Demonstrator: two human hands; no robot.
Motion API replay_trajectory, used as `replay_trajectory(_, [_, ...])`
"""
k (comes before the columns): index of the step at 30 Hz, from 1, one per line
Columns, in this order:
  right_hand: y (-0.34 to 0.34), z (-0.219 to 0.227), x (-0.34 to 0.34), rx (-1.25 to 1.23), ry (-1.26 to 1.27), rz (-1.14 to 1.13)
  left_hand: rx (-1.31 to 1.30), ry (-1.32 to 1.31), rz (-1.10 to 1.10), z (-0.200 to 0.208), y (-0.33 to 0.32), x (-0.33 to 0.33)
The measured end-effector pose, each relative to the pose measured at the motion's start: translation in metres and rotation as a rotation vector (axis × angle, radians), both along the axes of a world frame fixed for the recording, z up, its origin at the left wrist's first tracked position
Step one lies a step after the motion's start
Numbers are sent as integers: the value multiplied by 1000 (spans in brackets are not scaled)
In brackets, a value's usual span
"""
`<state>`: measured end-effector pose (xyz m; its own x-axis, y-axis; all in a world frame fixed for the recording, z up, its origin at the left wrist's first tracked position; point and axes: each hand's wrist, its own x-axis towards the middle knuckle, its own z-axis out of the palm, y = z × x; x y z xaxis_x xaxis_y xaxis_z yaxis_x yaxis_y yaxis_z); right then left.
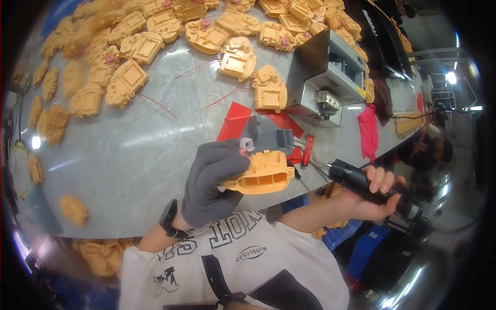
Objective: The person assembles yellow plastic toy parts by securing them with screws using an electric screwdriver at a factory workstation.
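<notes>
My gloved left hand (213,178) grips a yellow plastic housing (266,173), tilted so that its hollow side opening faces me. A small white round part with a bit of pink shows at the housing's upper left, next to my fingertips. Bare fingers of my right hand (374,194) wrap around a black electric screwdriver (352,177); its bit points left toward the housing, apart from it. Just beyond the housing lies a grey fixture block (268,133) on red sheet (235,120).
Many yellow housings (237,59) cover the table's far side, some with thin red wires. A grey-black boxy machine (325,77) stands right of the fixture, with a pink cloth (368,132) beside it. A red-handled tool (308,150) lies near the edge. One yellow piece (73,210) sits front left.
</notes>
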<state>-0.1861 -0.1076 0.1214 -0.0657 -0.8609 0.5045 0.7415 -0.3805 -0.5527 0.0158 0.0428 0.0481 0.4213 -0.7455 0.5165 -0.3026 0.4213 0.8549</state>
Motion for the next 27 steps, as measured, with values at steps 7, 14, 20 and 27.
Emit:
replay_trajectory(7, [1,-9,16,15,87,-2,258,184,52,1,7,2])
replay_trajectory(14, [-5,-16,-3,50,172,-122,601,236,588,-37,120,76])
replay_trajectory(20, [-3,-24,10,152,167,-119,885,-618,1108,-31,144,113])
replay_trajectory(27, [-5,-29,-7,112,194,-219,350,-555,651,6,17,78])
